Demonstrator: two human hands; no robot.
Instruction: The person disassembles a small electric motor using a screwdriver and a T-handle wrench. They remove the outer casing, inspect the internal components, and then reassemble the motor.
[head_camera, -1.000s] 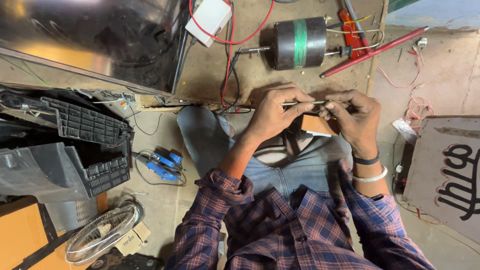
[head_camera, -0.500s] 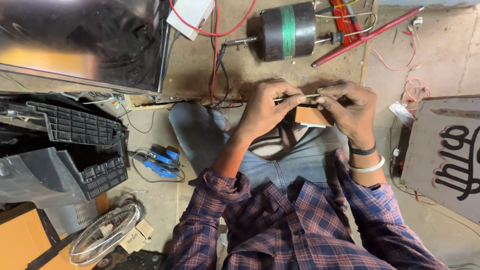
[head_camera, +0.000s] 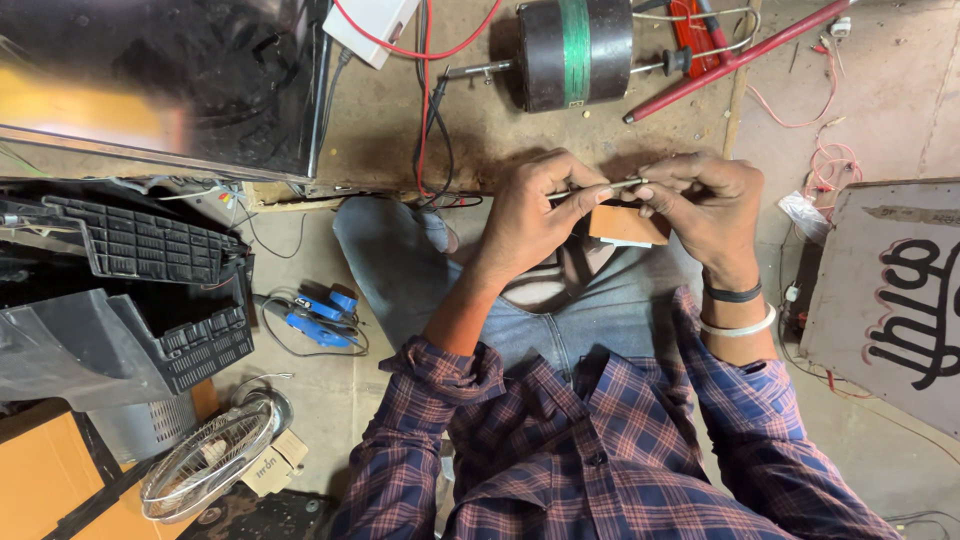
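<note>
1. The left hand (head_camera: 535, 215) sits just right of the frame's centre, fingers curled shut around a thin metal rod (head_camera: 612, 187) that runs level toward the right.
2. The right hand (head_camera: 705, 205) is right beside it, further toward the right of the frame, fingertips pinched closed on the rod's other end; the two hands nearly touch.
3. The rod lies between both hands, and only a short bare stretch shows in the gap between them.
4. Just below that gap, partly hidden by the right hand, a small orange-brown block (head_camera: 625, 225) shows above the lap; I cannot tell whether a hand is holding it.
5. Above the hands, at the top centre of the frame, a black motor (head_camera: 575, 52) with a green band lies on the floor, well apart from them.
6. A red-handled tool (head_camera: 740, 55) lies to the motor's right, in the upper right of the frame.
7. A blue gadget (head_camera: 315, 318) rests left of centre, beside the knee.
</note>
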